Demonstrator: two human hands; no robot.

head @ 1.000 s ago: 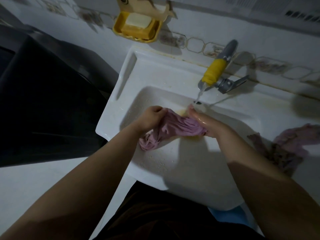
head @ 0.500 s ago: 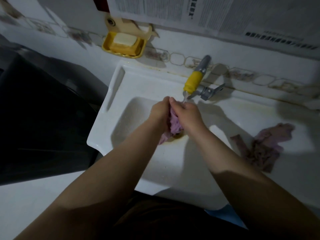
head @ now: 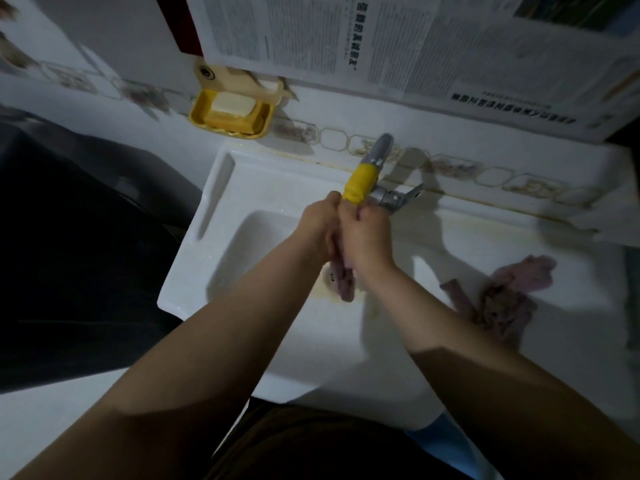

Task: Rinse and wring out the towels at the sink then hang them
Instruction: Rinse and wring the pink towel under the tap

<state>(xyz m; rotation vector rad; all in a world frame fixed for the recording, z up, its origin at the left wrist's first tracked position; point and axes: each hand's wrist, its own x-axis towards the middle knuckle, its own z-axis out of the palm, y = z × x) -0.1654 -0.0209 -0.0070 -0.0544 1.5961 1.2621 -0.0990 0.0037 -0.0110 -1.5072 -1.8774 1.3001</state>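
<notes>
A pink towel [head: 343,280] is bunched between my two hands over the white sink [head: 242,244], right under the yellow-sleeved tap [head: 362,183]. My left hand [head: 320,226] and my right hand [head: 369,237] are pressed together, fingers curled round the towel, whose lower end hangs down near the drain. Most of the towel is hidden inside the hands. A second pink towel [head: 502,299] lies crumpled on the sink's right ledge.
A yellow soap dish [head: 230,114] with a soap bar hangs on the tiled wall at the back left. Newspaper sheets [head: 381,43] cover the wall above. A dark appliance [head: 69,254] stands to the left of the sink.
My hands came together from holding the towel stretched apart, squeezing it into a bunch and lifting it closer to the tap. The view tilted up toward the wall.
</notes>
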